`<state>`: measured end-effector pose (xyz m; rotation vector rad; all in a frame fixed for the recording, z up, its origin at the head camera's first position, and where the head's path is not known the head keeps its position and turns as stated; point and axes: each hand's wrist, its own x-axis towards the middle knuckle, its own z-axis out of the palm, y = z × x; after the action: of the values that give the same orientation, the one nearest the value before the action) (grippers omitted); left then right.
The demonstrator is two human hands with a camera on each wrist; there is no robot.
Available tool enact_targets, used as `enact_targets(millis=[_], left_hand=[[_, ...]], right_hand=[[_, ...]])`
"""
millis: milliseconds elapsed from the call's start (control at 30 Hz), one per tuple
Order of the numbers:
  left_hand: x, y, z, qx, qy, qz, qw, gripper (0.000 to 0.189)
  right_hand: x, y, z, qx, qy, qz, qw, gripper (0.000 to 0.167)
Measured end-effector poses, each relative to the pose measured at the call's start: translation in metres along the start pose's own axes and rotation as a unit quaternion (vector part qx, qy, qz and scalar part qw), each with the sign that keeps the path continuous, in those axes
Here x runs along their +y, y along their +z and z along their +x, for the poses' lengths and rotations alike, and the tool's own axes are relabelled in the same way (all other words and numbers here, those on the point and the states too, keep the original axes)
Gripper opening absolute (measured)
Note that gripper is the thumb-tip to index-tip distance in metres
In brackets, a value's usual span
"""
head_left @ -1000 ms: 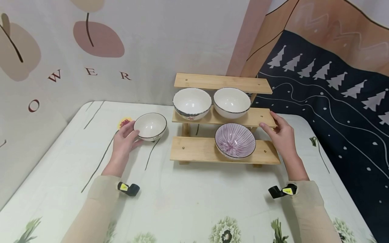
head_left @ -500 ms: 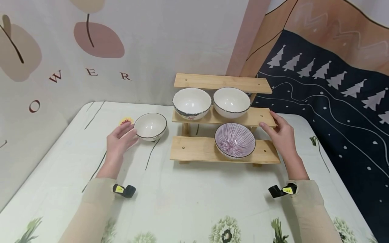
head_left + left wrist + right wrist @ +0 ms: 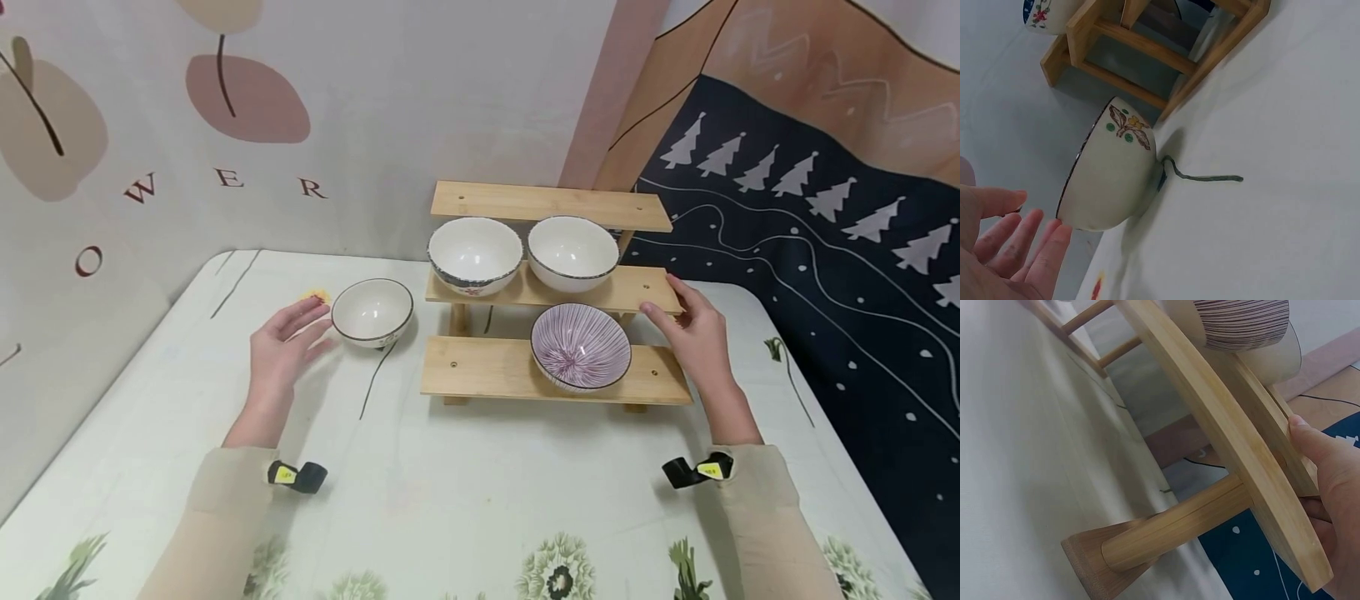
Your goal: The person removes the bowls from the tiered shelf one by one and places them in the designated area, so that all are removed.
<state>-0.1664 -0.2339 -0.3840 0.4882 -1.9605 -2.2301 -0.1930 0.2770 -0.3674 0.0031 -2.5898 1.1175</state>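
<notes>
A small cream bowl (image 3: pixel 372 313) with a dark rim stands on the table left of the three-tier wooden shelf (image 3: pixel 450 367). My left hand (image 3: pixel 283 343) is just left of that bowl, fingers relaxed and spread, holding nothing. In the left wrist view the cream bowl (image 3: pixel 1110 169) shows a painted flower, with the fingertips (image 3: pixel 1060 232) near its rim. My right hand (image 3: pixel 693 333) grips the right end of the middle board, thumb on its front edge. In the right wrist view the right hand's thumb (image 3: pixel 1310 439) presses the board (image 3: pixel 1272 428), its other fingers partly hidden behind.
Two white bowls, one with a dark patterned rim (image 3: pixel 475 257) and one plainer (image 3: pixel 573 254), sit on the middle board. A purple-striped bowl (image 3: pixel 581 347) sits on the lowest board. A printed white cloth (image 3: pixel 450 492) covers the table; hanging fabric (image 3: pixel 375 125) stands behind.
My left hand has let go of the cream bowl and drawn back to the left. The bowl stays where it was, and my right hand keeps its grip on the shelf.
</notes>
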Motion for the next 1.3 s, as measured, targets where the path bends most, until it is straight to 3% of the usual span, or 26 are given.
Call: enact_targets(millis=[233,467,967,1300], left_hand=[[0.004,0.002,-0.006,-0.008,0.016,0.002,0.9998,0.048],[0.006,0.005,-0.013,-0.038,0.028,-0.010,0.9989,0.044],[0.005,0.022,-0.029,-0.082,0.033,-0.006,0.9961,0.049],[0.009,0.030,-0.040,-0.109,0.053,0.011,0.9926,0.054]], right_hand=[[-0.001,0.000,0.000,-0.001,0.004,0.002,1.0000,0.072],[-0.001,0.000,0.001,-0.003,0.005,0.005,1.0000,0.073],[0.000,0.000,0.000,-0.006,0.008,0.014,0.9999,0.074],[0.001,0.001,0.000,-0.004,0.006,0.017,0.9998,0.074]])
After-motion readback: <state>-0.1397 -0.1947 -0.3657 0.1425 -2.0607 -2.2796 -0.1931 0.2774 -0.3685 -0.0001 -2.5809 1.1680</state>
